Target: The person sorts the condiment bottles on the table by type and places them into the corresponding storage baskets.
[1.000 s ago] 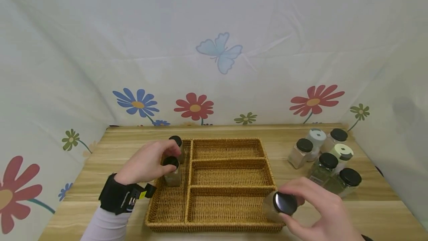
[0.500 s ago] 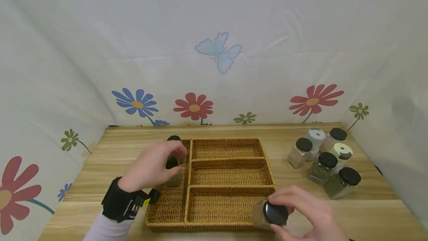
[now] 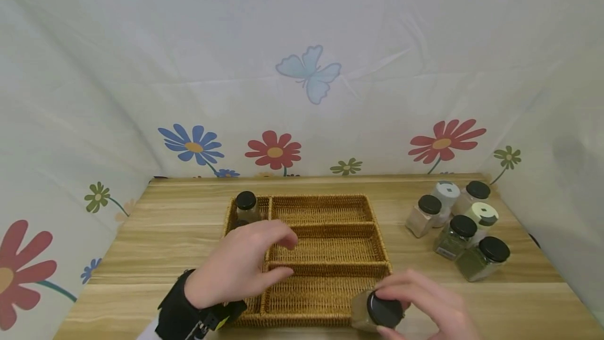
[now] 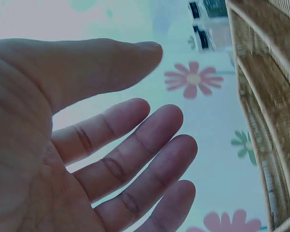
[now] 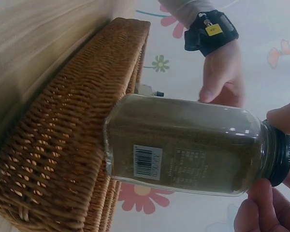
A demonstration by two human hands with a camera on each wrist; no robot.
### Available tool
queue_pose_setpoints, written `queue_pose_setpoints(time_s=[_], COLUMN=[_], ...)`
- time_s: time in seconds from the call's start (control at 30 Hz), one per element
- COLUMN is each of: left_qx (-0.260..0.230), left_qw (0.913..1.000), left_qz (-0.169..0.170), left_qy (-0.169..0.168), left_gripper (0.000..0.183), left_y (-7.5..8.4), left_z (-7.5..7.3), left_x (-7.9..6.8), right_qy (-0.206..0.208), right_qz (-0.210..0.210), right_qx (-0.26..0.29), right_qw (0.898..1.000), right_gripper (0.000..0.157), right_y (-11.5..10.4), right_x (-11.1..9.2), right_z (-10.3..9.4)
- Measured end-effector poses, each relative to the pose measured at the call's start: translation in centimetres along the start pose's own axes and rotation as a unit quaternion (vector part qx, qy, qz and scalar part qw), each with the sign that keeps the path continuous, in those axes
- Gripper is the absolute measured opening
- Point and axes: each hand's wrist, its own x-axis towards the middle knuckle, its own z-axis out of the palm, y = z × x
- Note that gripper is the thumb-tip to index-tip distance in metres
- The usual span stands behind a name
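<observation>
My right hand [image 3: 427, 306] pinches the black lid of a glass spice jar [image 5: 183, 150] filled with brownish powder. A barcode shows on its side in the right wrist view. The jar is at the front right corner of a wicker divided basket [image 3: 325, 265]. Above the basket's left side, my left hand [image 3: 245, 264] is spread with thumb and fingers apart and nothing between them. One black-lidded jar [image 3: 247, 205] stands at the back of the long left compartment. Just in front of it, another jar is mostly hidden behind my left hand.
Several more jars stand grouped on the wooden table [image 3: 533, 272] to the right, including a green-filled jar [image 3: 481, 261], a pale-filled jar [image 3: 422, 216] and a white-lidded one [image 3: 446, 193]. A flower-printed cloth [image 3: 368, 119] hangs behind.
My left hand has let go of the front jar in the left compartment and moved right and toward me. My right hand has carried its jar leftward to the basket's front right corner.
</observation>
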Motion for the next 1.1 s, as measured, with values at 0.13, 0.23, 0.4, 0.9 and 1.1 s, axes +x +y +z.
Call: queue_pose_setpoints(time_s=[0.13, 0.23, 0.4, 0.9, 1.1], left_qx=[-0.032, -0.069, -0.136, -0.223, -0.245], left_qw=[0.9992, 0.9954, 0.9818, 0.9628, 0.9589], left_qz=[0.024, 0.066, 0.133, 0.146, 0.128], left_qy=[-0.001, -0.002, 0.003, -0.045, -0.065], left_gripper=[0.038, 0.039, 0.042, 0.057, 0.053], left_y=[1.1, 1.8, 3.1, 5.5, 5.7], left_z=[0.3, 0.8, 2.4, 6.6, 7.2], left_x=[-0.2, -0.1, 0.4, 0.7, 0.6], right_qy=[0.012, 0.018, 0.000, -0.021, -0.014], right_qz=[0.008, 0.005, -0.033, -0.078, -0.069], right_qx=[-0.003, 0.001, 0.047, 0.124, 0.145], right_qw=[1.000, 1.000, 0.998, 0.989, 0.987], right_gripper=[0.058, 0.055, 0.047, 0.040, 0.040], right_y=[-0.5, -0.6, 0.0, 0.3, 0.0], right_x=[0.0, -0.1, -0.4, -0.7, -0.8], right_z=[0.3, 0.6, 0.6, 1.3, 1.7])
